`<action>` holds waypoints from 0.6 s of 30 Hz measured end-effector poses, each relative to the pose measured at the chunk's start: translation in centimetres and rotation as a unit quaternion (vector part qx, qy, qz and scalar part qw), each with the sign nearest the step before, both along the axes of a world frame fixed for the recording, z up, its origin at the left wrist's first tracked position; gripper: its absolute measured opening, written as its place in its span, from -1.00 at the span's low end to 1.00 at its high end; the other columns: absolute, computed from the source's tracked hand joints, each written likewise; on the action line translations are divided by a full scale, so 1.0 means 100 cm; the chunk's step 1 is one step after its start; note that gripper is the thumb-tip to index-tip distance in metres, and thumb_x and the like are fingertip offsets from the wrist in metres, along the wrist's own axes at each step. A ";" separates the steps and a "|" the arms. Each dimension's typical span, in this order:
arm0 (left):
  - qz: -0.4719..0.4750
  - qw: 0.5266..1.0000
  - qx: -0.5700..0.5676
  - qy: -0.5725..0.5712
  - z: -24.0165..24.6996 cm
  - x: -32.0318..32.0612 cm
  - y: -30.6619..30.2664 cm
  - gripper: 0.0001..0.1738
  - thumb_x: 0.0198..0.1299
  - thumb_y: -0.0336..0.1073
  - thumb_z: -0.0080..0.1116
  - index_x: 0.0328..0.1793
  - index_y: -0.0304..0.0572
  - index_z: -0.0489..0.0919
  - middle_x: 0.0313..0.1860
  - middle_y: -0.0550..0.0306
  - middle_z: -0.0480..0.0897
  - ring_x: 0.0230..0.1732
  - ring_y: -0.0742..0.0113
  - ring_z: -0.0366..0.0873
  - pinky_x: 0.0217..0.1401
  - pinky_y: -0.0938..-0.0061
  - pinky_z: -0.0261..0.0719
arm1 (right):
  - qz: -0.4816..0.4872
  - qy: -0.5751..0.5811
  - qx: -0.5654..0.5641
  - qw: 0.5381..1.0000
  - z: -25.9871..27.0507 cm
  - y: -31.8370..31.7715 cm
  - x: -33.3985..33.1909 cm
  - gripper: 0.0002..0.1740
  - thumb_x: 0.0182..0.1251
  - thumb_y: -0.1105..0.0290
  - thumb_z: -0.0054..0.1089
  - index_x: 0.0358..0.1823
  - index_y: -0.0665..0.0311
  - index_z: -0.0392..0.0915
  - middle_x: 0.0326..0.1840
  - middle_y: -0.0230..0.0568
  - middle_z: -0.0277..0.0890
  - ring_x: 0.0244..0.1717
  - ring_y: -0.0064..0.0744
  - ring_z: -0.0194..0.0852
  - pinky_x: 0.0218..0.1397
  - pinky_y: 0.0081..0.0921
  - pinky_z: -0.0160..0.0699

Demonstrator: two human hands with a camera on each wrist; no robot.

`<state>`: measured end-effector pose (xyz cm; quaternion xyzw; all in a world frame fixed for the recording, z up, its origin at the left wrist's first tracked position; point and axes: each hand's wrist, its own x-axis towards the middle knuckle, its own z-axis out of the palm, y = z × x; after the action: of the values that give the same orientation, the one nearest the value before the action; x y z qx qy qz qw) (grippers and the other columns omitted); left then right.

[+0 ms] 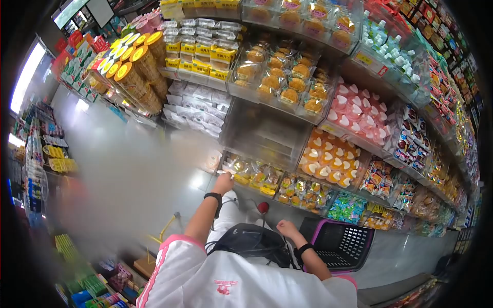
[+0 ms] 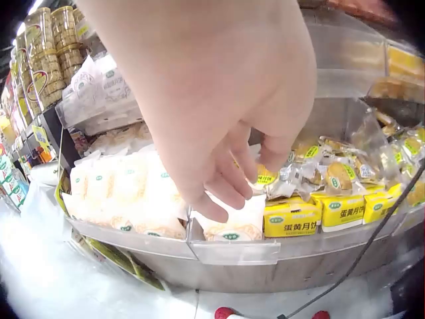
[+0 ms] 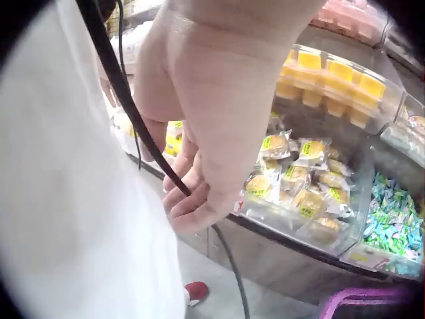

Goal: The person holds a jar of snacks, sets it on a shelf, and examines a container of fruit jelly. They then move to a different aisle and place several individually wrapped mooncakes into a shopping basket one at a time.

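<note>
My left hand (image 1: 222,184) reaches down to the front of a low shelf bin. In the left wrist view its loosely bent fingers (image 2: 222,189) overlap a white-wrapped pastry packet (image 2: 229,230), with fingertips right at its top. Beside that packet stand yellow-labelled mooncake packs (image 2: 292,217), and more white packets (image 2: 123,189) fill the bin to the left. My right hand (image 1: 288,228) hangs low near the waist bag (image 1: 251,241). A black cable (image 3: 143,129) crosses it in the right wrist view and passes behind a curled finger.
A black basket with a purple rim (image 1: 343,244) stands right of my right hand. Tiered bins hold wrapped buns (image 1: 295,82), pink heart-topped cups (image 1: 357,113) and orange cups (image 1: 328,156). Tall yellow-lidded jars (image 1: 131,72) stand at the left. A blurred patch hides part of the floor.
</note>
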<state>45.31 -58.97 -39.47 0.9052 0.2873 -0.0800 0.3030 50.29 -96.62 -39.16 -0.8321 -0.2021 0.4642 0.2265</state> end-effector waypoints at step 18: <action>0.120 0.984 0.134 -0.005 -0.021 0.039 -0.008 -0.59 -0.01 -0.11 0.20 -0.13 -0.22 0.42 -0.20 0.00 0.51 -0.03 0.03 0.43 -0.14 0.13 0.36 | 0.110 -0.062 -0.033 0.991 0.038 0.114 0.022 -0.69 0.23 0.25 0.06 -0.09 0.30 0.45 -0.15 0.15 0.53 -0.07 0.15 0.46 -0.01 -0.08 0.44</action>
<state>49.18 -59.77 -41.57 0.8968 0.4005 0.0011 0.1882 52.51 -85.25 -35.32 -0.8389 -0.2907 0.4403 0.1336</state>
